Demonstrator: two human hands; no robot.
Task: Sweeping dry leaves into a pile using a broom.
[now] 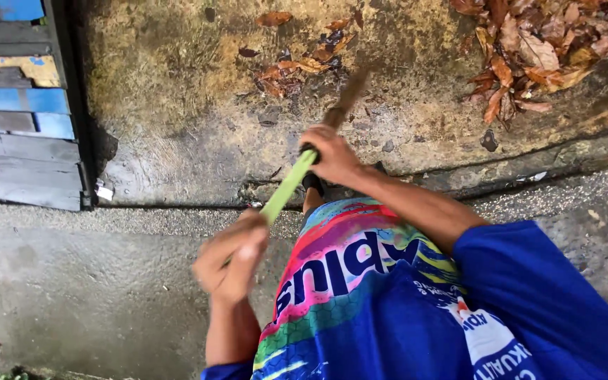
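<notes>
Broom (291,180) work is in hand here, over wet, stained concrete ground (177,91) outdoors. At the far left of the frame stands a wall of weathered planks (15,141), grey with patches of blue and a little yellow. Below it, a paler, rougher strip of pavement (72,281) runs across the lower frame, parted from the darker slab by a dark seam. Brown dead leaves (297,67) lie scattered at upper centre, and a thicker leaf pile (536,49) fills the upper right corner.

The broom has a light green handle that slants from lower left up to the right through the middle of the frame; beyond the upper hand it turns dark brown and blurs, its tip reaching the leaves at upper centre.

The left hand (232,257), blurred, is closed around the lower end of the handle. The right hand (332,155) is wrapped tight round the handle higher up, where green meets brown. A blue sleeve (529,281) and bright patterned shirt fill the lower right.
</notes>
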